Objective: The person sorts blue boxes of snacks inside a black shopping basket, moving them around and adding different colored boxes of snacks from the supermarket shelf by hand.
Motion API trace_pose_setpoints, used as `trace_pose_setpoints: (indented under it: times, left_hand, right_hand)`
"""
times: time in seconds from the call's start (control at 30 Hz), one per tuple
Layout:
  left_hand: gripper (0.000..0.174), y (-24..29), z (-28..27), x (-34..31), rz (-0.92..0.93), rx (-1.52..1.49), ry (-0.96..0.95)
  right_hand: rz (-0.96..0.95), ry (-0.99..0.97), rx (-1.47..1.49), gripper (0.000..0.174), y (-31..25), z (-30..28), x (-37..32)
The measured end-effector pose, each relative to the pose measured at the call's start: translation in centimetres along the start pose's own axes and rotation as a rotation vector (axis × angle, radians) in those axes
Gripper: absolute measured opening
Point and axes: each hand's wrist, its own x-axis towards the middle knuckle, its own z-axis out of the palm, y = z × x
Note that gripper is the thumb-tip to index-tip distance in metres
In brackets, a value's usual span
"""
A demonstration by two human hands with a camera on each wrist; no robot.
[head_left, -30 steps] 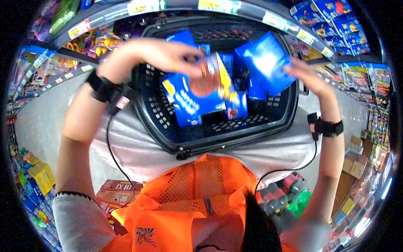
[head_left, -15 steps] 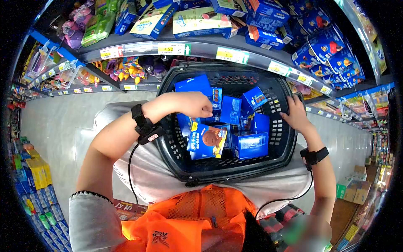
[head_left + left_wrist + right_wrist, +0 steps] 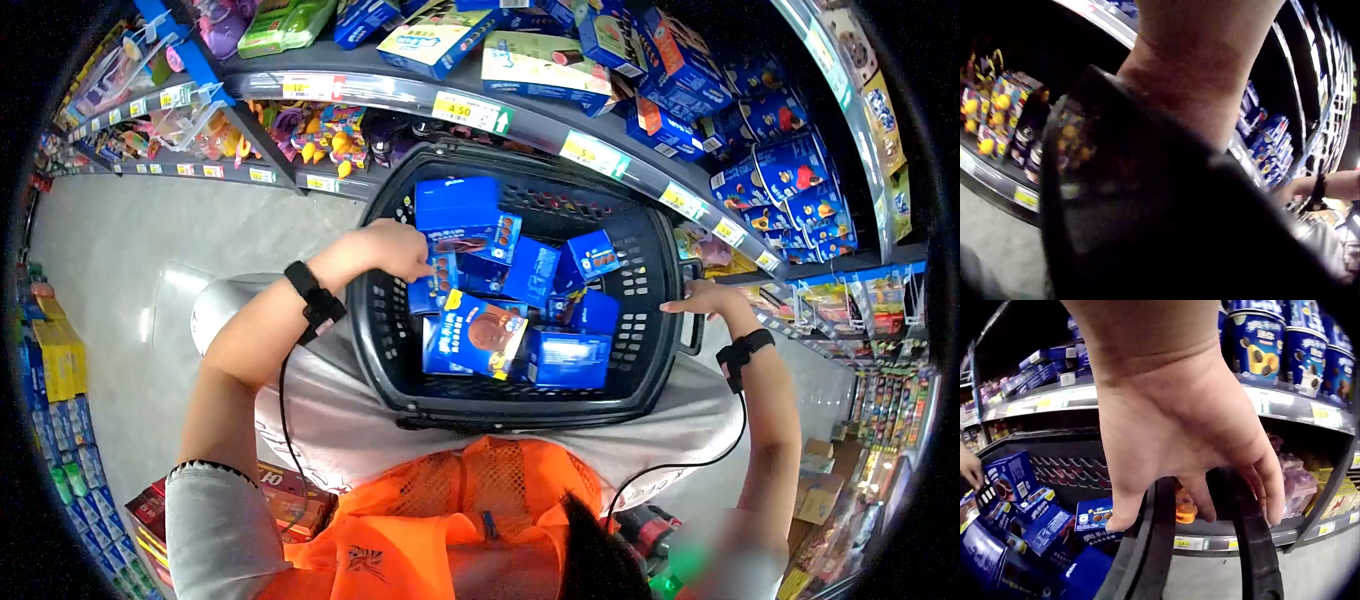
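Observation:
A black shopping basket (image 3: pixel 430 408) stands in front of the person, over the lap, holding several blue biscuit boxes. On top lies a blue box with a chocolate biscuit picture (image 3: pixel 485 335); other boxes (image 3: pixel 457 203) lie around it at various angles. My left hand (image 3: pixel 395 250) grips the basket's left rim, fingers bent over its inner side; the left wrist view shows mostly a dark surface hiding that hand. My right hand (image 3: pixel 1179 434) straddles the right rim, thumb inside by a blue box (image 3: pixel 1094 515) and fingers outside, beside the basket's handle (image 3: pixel 1254 544).
Ahead, a shelf with price tags (image 3: pixel 595 152) carries blue and pale snack boxes (image 3: pixel 545 65); blue tubs (image 3: pixel 1259 347) stand to the right. Toys (image 3: pixel 335 145) fill the lower shelf. Blue and yellow packs (image 3: pixel 55 345) are stacked at left, cartons (image 3: pixel 818 495) at right.
The left hand released the biscuit-picture box onto the pile, then moved left to the basket rim. The right hand left a blue box for the right rim. The head view shifted.

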Motion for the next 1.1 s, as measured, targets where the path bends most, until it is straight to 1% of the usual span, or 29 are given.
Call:
trace_pose_setpoints:
  times: [0.07,0.1,0.13,0.2,0.23,0.27,0.3,0.37,0.4,0.43,0.47,0.5,0.53,0.6,0.63,0.67,0.73,0.77,0.8,0.87,0.9,0.93,0.97,1.0,1.03,1.07,1.1]
  left_hand:
    - [0.032,-2.4,-0.2,-0.4,0.033,-0.267,-0.053]
    - [0.030,-3.0,-0.3,-0.8,0.122,-0.395,-0.076]
    - [0.030,-3.7,-0.5,-1.1,0.127,-0.394,-0.074]
    - [0.031,-4.1,-1.5,-2.1,0.186,-0.504,-0.038]
    - [0.031,-4.4,-0.8,-2.1,0.202,-0.574,-0.058]
    - [0.031,-4.8,-3.6,-2.9,0.108,-0.343,-0.034]
    - [0.031,-4.8,-3.0,-2.9,0.120,-0.325,-0.010]
    - [0.030,-4.7,-3.6,-2.9,0.093,-0.255,0.012]
    - [0.029,-5.0,-3.5,-2.6,0.091,-0.375,0.078]
    - [0.028,-4.9,-3.8,-2.5,0.110,-0.296,0.175]
    - [0.028,-3.8,-4.9,-2.8,0.132,-0.212,0.270]
    - [0.027,-2.1,-6.3,-3.1,0.050,-0.134,0.266]
    - [0.027,-2.3,-5.9,-2.1,0.125,-0.125,0.396]
    - [0.027,-0.1,-6.4,-1.4,0.081,-0.052,0.467]
    - [0.032,0.9,-6.5,-1.2,0.031,-0.043,0.430]
    - [0.032,1.6,-6.1,-0.6,0.043,-0.028,0.420]
    - [0.040,2.8,-5.1,0.9,0.096,0.065,0.289]
    - [0.048,4.4,-5.3,0.7,0.020,0.056,0.204]
    - [0.057,5.6,-5.5,0.9,-0.027,0.114,0.132]
    - [0.072,7.6,-5.3,0.8,-0.001,0.111,0.058]
    - [0.091,6.6,-3.8,2.1,0.060,0.120,0.051]
    - [0.109,7.5,-3.3,2.2,0.006,0.190,-0.106]
    - [0.114,9.1,-3.3,1.8,-0.014,0.221,-0.188]
    - [0.120,10.9,-3.4,1.4,-0.037,0.249,-0.269]
    - [0.123,12.2,-2.8,1.3,-0.052,0.350,-0.259]
    - [0.125,13.1,-2.1,1.4,-0.068,0.452,-0.244]
    - [0.126,13.0,-1.1,2.1,-0.077,0.517,-0.198]
  right_hand:
    - [-0.010,0.035,-0.041,0.096,-1.7,0.4,0.0]
    - [-0.012,0.021,-0.120,0.095,-2.4,0.4,0.4]
    - [-0.013,0.007,-0.200,0.095,-3.0,0.3,0.5]
    - [0.039,-0.019,-0.184,0.096,-4.1,-0.1,0.1]
    - [0.058,-0.083,-0.210,0.096,-4.4,-0.3,1.1]
    - [0.077,-0.146,-0.236,0.097,-4.8,-0.3,1.6]
    - [0.079,-0.181,-0.273,0.098,-5.4,-0.5,0.6]
    - [0.096,-0.161,-0.280,0.096,-5.8,-0.5,0.2]
    - [0.091,-0.140,-0.283,0.094,-6.0,-0.5,0.3]
    - [0.082,-0.135,-0.282,0.094,-6.2,-0.6,0.4]
    - [0.087,-0.119,-0.317,0.093,-6.3,-0.7,0.2]
    - [0.094,-0.105,-0.348,0.093,-6.2,-0.7,0.1]
    - [0.089,-0.106,-0.335,0.093,-6.0,-0.5,0.1]
    - [0.143,-0.098,-0.302,0.097,-4.9,-0.1,0.3]
    - [0.085,-0.107,-0.277,0.094,-3.8,0.3,0.9]
    - [0.078,-0.082,-0.224,0.092,-3.2,0.6,0.4]
    - [0.158,0.036,-0.179,0.089,-2.5,1.7,-0.4]
    - [0.138,0.051,-0.224,0.085,-2.5,1.8,-1.1]
    - [0.130,0.041,-0.263,0.075,-2.4,2.0,-1.6]
    - [-0.076,0.154,-0.369,0.066,-1.9,2.7,-2.0]
    - [-0.128,0.220,-0.398,0.062,-2.7,3.1,-3.1]
    - [-0.182,0.284,-0.429,0.057,-3.7,3.4,-4.3]
    - [-0.319,0.463,-0.198,0.055,-4.1,4.6,-5.3]
    - [-0.496,0.453,-0.180,0.061,-4.9,5.1,-5.4]
    - [-0.567,0.266,-0.134,0.069,-6.6,5.0,-6.7]
    - [-0.675,0.285,-0.155,0.075,-7.9,6.0,-6.7]
    - [-0.752,0.231,-0.195,0.080,-9.1,7.0,-6.0]
